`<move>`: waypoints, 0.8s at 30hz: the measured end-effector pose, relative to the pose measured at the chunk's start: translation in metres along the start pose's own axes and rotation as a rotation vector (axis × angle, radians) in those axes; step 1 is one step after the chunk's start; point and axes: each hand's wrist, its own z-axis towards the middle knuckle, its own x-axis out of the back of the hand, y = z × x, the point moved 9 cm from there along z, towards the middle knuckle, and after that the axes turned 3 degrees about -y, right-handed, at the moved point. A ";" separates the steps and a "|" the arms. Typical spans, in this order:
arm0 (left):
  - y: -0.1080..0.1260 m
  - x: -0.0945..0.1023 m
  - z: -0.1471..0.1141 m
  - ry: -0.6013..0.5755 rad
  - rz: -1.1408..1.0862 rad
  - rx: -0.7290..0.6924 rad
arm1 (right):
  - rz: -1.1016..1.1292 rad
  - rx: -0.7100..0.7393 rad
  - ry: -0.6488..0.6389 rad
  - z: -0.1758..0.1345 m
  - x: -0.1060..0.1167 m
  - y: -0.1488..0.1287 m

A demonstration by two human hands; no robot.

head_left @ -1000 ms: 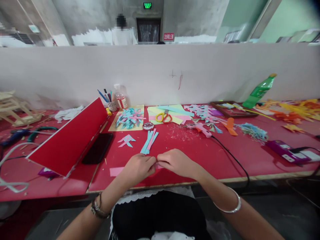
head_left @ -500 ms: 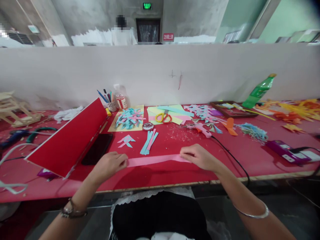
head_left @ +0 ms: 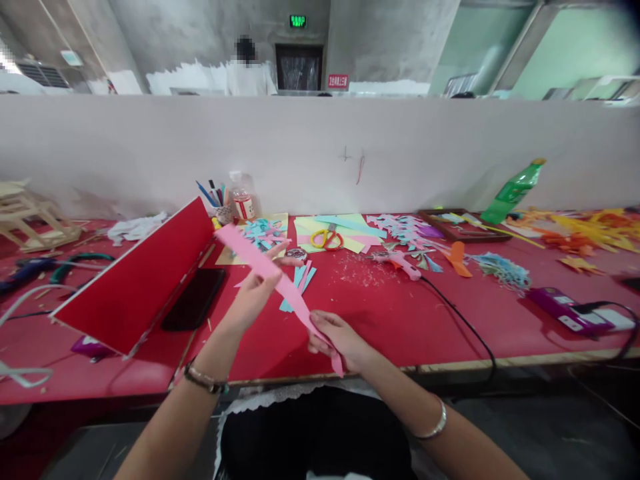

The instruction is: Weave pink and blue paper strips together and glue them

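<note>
A long pink paper strip (head_left: 293,295) slants above the red tabletop, its far end up at the left and its near end hanging curled at the right. My left hand (head_left: 260,283) pinches it partway along, with some fingers stretched out beneath it. Closed around the near part is my right hand (head_left: 340,340). Just beyond the strip lie several narrow blue and pink strips (head_left: 306,275) and a small round tin (head_left: 296,254). A pile of folded blue and pink pieces (head_left: 260,233) rests on yellow paper, partly hidden by the strip.
Scissors (head_left: 327,237) with yellow and red handles lie on coloured sheets. A pink glue gun (head_left: 397,262) trails a black cable rightward. At the left, a red board (head_left: 145,280) leans beside a black phone (head_left: 195,300). A green bottle (head_left: 515,193) tilts at the back right.
The strip has swung from level to a steep slant. My left hand has risen and slid inward along it; my right hand has moved left and nearer to me.
</note>
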 end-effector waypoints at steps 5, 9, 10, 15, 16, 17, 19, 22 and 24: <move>-0.019 0.009 0.012 0.140 -0.234 0.095 | -0.173 -0.015 0.076 0.001 0.010 -0.008; -0.040 -0.023 0.004 0.018 -0.189 0.227 | -0.325 0.258 0.295 0.002 0.042 -0.067; -0.043 -0.036 0.001 -0.044 -0.170 0.256 | -0.352 0.309 0.334 0.003 0.046 -0.080; -0.048 -0.075 -0.002 -0.185 -0.125 0.300 | -0.409 0.380 0.334 0.019 0.040 -0.109; -0.048 -0.076 -0.001 -0.176 -0.113 0.298 | -0.419 0.370 0.323 0.022 0.038 -0.109; -0.048 -0.075 -0.001 -0.166 -0.100 0.296 | -0.426 0.361 0.307 0.024 0.036 -0.109; -0.049 -0.072 -0.001 -0.150 -0.084 0.299 | -0.416 0.345 0.278 0.028 0.035 -0.106; -0.055 -0.067 -0.002 -0.134 -0.108 0.327 | -0.366 0.323 0.279 0.031 0.041 -0.099; -0.059 -0.065 -0.002 -0.134 -0.135 0.338 | -0.329 0.308 0.292 0.033 0.046 -0.094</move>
